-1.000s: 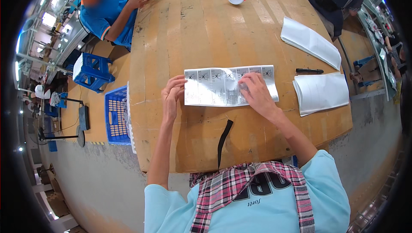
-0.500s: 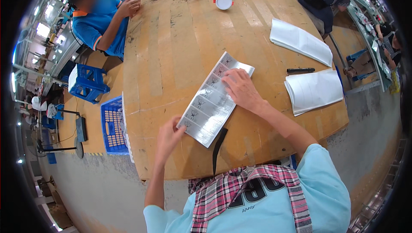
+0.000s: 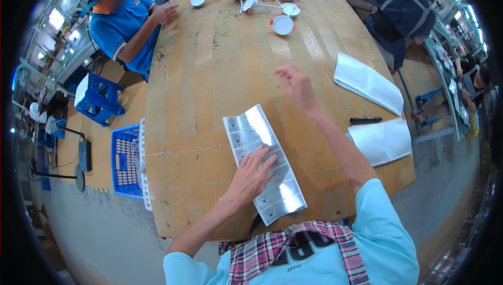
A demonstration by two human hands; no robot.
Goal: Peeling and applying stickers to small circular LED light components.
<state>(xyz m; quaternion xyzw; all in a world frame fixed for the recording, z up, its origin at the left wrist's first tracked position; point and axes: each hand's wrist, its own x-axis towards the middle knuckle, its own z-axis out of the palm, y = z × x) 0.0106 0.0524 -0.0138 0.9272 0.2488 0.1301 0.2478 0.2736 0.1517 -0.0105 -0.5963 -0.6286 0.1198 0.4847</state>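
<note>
A silvery sheet of stickers, printed with small dark drawings in sections, lies on the wooden table just in front of me. On its middle rests my left hand, flat with the fingers spread. My right hand is over the table beyond the sheet's far end, apart from it. Its fingers are loosely bent and point left, with nothing visible in them. The near end of a black strap shows beside the sheet's lower corner, mostly covered.
Folded white papers and more papers lie right, with a black pen between them. Several round white lamps crowd the far end. A blue basket and stool stand left. One person sits far left, another right.
The sheet has turned and slid nearer me. My left hand has moved from its lower corner onto its middle. My right hand has left the sheet and is now beyond it.
</note>
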